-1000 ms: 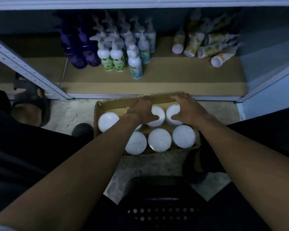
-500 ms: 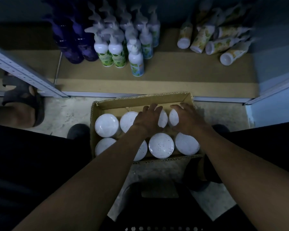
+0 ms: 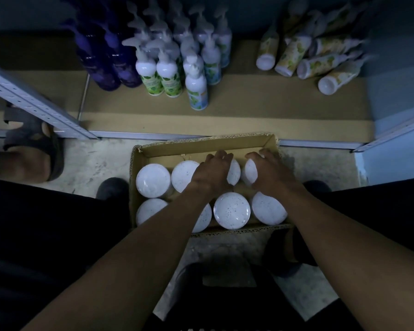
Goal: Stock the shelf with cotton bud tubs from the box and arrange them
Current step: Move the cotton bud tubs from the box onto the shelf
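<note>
An open cardboard box [image 3: 201, 145] sits on the floor in front of the bottom shelf [image 3: 249, 111]. Several round white-lidded cotton bud tubs stand inside it in two rows, such as one at the back left [image 3: 153, 179] and one at the front [image 3: 231, 210]. My left hand [image 3: 210, 174] curls over a tub in the back row [image 3: 234, 172]. My right hand [image 3: 270, 172] wraps the neighbouring back-right tub [image 3: 249, 172]. Both tubs stand in the box, largely hidden by my fingers.
White pump bottles [image 3: 196, 89] and dark purple bottles [image 3: 110, 60] stand on the shelf's left half. Several tubes [image 3: 320, 65] lie at its back right. A slotted shelf upright [image 3: 29, 101] crosses at left. A sandalled foot [image 3: 29, 144] rests on the floor.
My hands slid from the box's far rim down onto two back-row tubs and closed around them. The view tilted down slightly.
</note>
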`<action>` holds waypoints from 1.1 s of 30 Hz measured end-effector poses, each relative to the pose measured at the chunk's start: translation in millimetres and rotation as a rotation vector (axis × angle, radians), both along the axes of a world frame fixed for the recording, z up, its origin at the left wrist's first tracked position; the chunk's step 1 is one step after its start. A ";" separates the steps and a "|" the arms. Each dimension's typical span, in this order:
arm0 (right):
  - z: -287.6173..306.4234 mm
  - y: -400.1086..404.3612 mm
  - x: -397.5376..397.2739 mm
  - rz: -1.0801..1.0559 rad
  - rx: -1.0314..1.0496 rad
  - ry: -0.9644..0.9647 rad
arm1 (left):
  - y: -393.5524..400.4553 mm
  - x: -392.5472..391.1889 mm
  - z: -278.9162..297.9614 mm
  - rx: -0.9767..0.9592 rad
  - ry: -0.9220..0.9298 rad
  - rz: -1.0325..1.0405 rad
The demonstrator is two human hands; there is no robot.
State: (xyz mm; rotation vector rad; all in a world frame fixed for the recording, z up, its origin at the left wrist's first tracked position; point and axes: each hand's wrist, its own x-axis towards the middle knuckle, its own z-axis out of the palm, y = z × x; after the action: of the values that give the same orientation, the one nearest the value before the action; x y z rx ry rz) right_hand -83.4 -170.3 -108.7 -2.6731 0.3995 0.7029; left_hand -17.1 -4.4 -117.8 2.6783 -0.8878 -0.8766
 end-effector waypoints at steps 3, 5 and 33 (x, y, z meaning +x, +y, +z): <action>7.6 -2.2 1.4 -0.015 0.004 0.000 | -1.1 1.9 5.7 -0.016 -0.044 -0.006; 15.3 -1.3 4.7 -0.009 -0.009 -0.010 | -1.9 2.9 14.4 -0.031 -0.072 -0.004; 323.5 11.6 -14.4 0.147 -0.017 -0.487 | 39.9 13.0 348.6 -0.075 -0.345 -0.178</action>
State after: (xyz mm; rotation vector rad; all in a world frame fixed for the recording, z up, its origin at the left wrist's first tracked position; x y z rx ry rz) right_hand -97.8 -158.6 214.9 -2.7858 0.0799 0.0692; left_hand -4.2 35.5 230.8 2.7620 -1.2195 -0.4027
